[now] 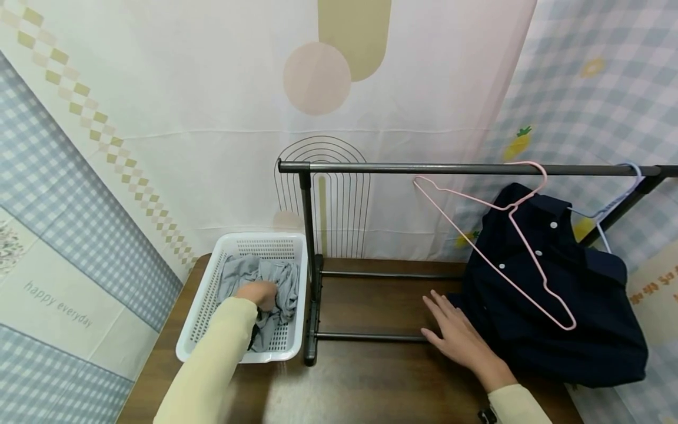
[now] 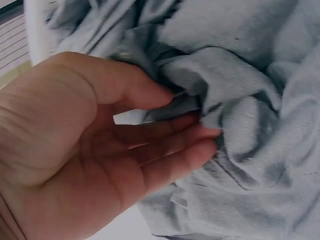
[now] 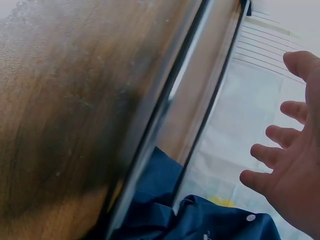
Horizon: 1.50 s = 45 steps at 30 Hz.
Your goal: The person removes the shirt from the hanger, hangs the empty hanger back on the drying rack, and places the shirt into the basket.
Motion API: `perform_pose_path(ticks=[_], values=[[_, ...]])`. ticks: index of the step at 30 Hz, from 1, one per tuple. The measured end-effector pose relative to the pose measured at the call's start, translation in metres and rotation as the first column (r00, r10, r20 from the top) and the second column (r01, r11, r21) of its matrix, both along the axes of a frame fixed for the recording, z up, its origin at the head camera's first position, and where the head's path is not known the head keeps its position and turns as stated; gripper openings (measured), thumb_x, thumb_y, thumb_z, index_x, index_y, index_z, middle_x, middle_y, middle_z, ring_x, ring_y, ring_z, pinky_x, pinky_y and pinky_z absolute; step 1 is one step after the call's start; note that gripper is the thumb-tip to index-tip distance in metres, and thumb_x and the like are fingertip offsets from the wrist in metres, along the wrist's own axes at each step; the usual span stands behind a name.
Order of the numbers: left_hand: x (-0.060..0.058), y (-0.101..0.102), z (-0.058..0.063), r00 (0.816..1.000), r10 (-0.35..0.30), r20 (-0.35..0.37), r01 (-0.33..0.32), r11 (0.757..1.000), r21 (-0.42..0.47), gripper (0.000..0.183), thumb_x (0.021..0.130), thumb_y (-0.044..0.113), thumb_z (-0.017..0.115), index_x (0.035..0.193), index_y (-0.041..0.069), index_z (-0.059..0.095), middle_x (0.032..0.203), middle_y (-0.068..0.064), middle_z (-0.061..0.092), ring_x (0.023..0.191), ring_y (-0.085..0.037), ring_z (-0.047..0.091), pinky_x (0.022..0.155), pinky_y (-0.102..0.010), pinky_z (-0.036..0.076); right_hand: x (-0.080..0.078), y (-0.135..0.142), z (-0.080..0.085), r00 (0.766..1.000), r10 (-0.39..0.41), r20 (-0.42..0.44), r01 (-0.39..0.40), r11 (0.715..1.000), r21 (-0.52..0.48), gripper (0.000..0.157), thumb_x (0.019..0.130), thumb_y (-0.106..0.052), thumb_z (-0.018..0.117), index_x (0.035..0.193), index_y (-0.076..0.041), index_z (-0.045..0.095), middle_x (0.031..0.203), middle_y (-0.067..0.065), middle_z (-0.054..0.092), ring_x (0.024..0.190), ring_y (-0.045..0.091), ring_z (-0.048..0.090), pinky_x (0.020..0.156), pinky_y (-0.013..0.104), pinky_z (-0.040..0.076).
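Note:
Inside a white plastic basket (image 1: 188, 335), my left hand (image 1: 259, 294) grips a fold of a crumpled grey garment (image 1: 288, 282). Up close in the left wrist view, the thumb (image 2: 150, 92) lies on one side of the grey fabric (image 2: 250, 125) and the fingertips go in among its folds. My right hand (image 1: 455, 333) is held with fingers spread and nothing in it, beside a dark navy garment (image 1: 556, 353). That garment, with white buttons, hangs from the rack on a blue hanger (image 1: 617, 203).
A black clothes rack (image 1: 381, 168) stands on the brown wooden table (image 1: 360, 388), right of the basket. An unloaded pink hanger (image 1: 521, 203) hangs on its bar, in front of the navy garment. Patterned cloth (image 1: 212, 88) covers the walls behind.

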<state>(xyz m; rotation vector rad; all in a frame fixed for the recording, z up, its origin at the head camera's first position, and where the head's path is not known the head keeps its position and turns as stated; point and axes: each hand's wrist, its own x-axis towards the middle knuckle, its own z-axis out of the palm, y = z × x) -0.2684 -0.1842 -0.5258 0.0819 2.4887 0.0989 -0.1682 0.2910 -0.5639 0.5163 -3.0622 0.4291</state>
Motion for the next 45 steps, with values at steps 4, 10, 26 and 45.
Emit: perform_pose_path(ticks=[4, 10, 26, 45], values=[[-0.001, -0.003, 0.001, 0.999, 0.045, 0.010, -0.045, 0.997, 0.055, 0.038, 0.099, 0.003, 0.058, 0.137, 0.003, 0.062, 0.131, -0.018, 0.063, 0.098, -0.030, 0.056, 0.077, -0.041, 0.048, 0.003, 0.000, 0.010, 1.000, -0.005, -0.016, 0.005, 1.000, 0.017, 0.078, 0.098, -0.039, 0.070, 0.162, -0.012, 0.034, 0.168, 0.022, 0.028, 0.152, 0.046, 0.029, 0.113, 0.072, 0.034], [0.008, -0.003, -0.006, 0.994, -0.008, -0.110, 0.013, 0.999, 0.049, 0.017, 0.080, 0.004, 0.082, 0.086, 0.006, 0.066, 0.086, -0.008, 0.065, 0.075, -0.024, 0.055, 0.065, -0.035, 0.046, 0.016, 0.000, 0.026, 1.000, 0.000, -0.026, -0.001, 1.000, -0.017, 0.079, 0.099, -0.043, 0.069, 0.162, -0.013, 0.033, 0.168, 0.020, 0.028, 0.152, 0.046, 0.031, 0.113, 0.072, 0.035], [0.015, 0.003, 0.029, 0.977, -0.012, -0.212, 0.040, 0.990, 0.132, 0.038, 0.091, 0.019, 0.079, 0.117, -0.002, 0.061, 0.105, -0.018, 0.067, 0.094, -0.032, 0.066, 0.080, -0.046, 0.056, 0.044, -0.006, 0.093, 0.957, 0.113, -0.269, -0.133, 0.990, -0.056, 0.090, 0.091, -0.030, 0.080, 0.164, -0.022, 0.029, 0.167, 0.011, 0.034, 0.141, 0.041, 0.049, 0.107, 0.062, 0.045], [0.064, 0.013, 0.054, 0.711, -0.063, -0.700, 0.279, 0.940, 0.198, 0.085, 0.097, 0.047, 0.070, 0.159, 0.002, 0.034, 0.157, -0.027, 0.043, 0.142, -0.046, 0.046, 0.116, -0.060, 0.040, 0.053, 0.025, 0.148, 0.853, 0.138, -0.503, -0.226, 0.967, -0.119, 0.076, 0.105, -0.061, 0.044, 0.157, -0.006, 0.043, 0.164, 0.016, 0.038, 0.155, 0.014, 0.029, 0.125, 0.014, 0.013]])
